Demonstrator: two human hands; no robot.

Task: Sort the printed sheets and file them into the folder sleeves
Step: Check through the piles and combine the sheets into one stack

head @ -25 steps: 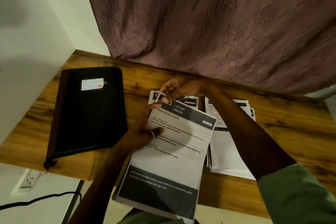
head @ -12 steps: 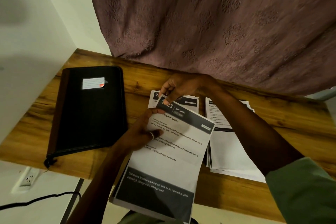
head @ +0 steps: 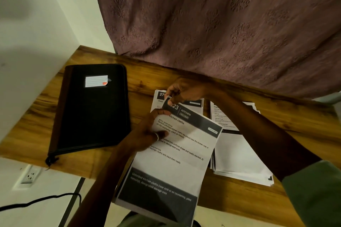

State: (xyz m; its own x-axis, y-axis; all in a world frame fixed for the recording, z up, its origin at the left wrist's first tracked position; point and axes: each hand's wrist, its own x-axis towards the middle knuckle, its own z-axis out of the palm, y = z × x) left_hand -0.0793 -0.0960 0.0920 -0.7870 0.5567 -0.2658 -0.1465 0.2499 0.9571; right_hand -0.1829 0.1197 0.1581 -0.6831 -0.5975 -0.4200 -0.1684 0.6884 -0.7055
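1. Left hand (head: 153, 131): grips the left edge of the top sheet (head: 175, 162). The thumb lies across the printed face and a curled finger sits at the upper edge. There is a ring (head: 157, 136) on the thumb. The other fingers are hidden.
2. Right hand (head: 184, 92): pinches the far-left corner of the same sheet between thumb and fingertip, on the dark header band.
3. Top sheet: header reads "KITCHEN", with a number partly covered by the right hand. The near end hangs out past the worktop (head: 304, 125) edge toward the person. Edges of more sheets show under it at the near end.
4. Another sheet (head: 158, 97) lies flat on the worktop beyond and below the held one. Its header starts "27"; the rest is covered.
5. A stack of sheets (head: 238, 158) lies on the worktop just right of the held sheet, partly under the right forearm. Its edges are fanned.
6. Folder (head: 92, 112): black, closed, flat on the left part of the worktop, apart from the sheets. It has a white label (head: 96, 80) on the cover, and a zip pull hangs off the near-left corner.
7. Around the worktop: a curtain (head: 221, 24) hangs behind it, a green sleeve (head: 317, 190) covers the right arm, and a wall socket (head: 29, 176) and a black cable (head: 36, 202) sit below left.
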